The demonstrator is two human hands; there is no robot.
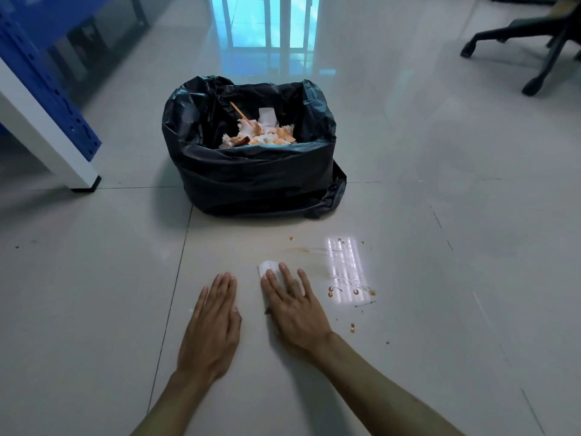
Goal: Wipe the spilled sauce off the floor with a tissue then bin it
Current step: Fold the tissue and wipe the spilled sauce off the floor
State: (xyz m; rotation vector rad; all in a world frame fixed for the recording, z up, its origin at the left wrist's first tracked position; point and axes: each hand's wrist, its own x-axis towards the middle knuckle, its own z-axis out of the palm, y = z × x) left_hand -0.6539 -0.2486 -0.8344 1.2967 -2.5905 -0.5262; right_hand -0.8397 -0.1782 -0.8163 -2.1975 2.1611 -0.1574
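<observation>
My right hand (294, 306) presses flat on a white tissue (267, 267) on the pale tiled floor; only the tissue's far corner shows past my fingertips. Orange-brown sauce drops and thin smears (352, 291) lie to the right of that hand, with a faint streak (306, 249) further out. My left hand (213, 322) rests flat on the floor beside it, fingers together, holding nothing. A bin lined with a black bag (251, 180) stands just beyond the spill, holding several sauce-stained tissues and a wooden stick.
A white table leg with a blue panel (59, 152) stands at the left. An office chair's wheeled base (531, 48) is at the far right. Glass doors reflect on the glossy floor behind the bin.
</observation>
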